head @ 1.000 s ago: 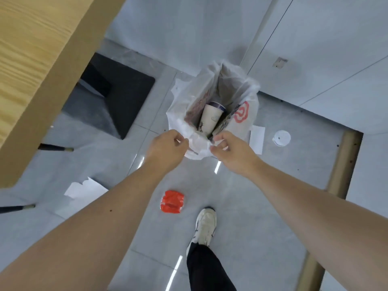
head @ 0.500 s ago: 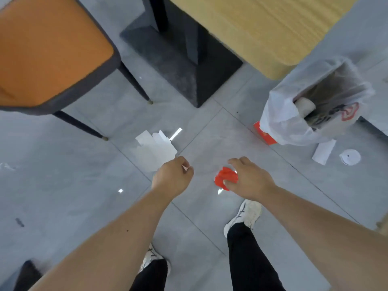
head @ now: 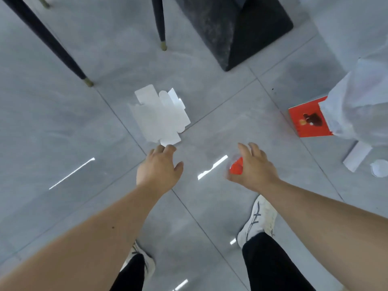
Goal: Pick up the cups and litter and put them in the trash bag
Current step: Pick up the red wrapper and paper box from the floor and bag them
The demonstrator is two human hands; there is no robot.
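Observation:
A flattened white carton [head: 161, 116] lies on the grey floor tiles. My left hand [head: 158, 169] is open, its fingertips at the carton's near edge. A crumpled red piece of litter [head: 236, 169] sits between the thumb and palm of my right hand [head: 252, 166], which wraps around it with the other fingers spread. The white trash bag [head: 363, 101] stands at the right edge, its opening out of view. A red box [head: 306, 120] lies partly under the bag. A white paper slip [head: 357, 156] and a white cup lid [head: 380, 168] lie beside the bag.
Two dark chair legs [head: 159, 24] [head: 52, 43] stand at the top left. A black table base [head: 235, 28] sits at the top centre. My two feet in white shoes [head: 258, 219] are on the floor below my hands.
Both hands let go of the bag's rim and dropped toward the floor. The right hand closed in on the red litter, and the left reached to the white carton. The view tilted down.

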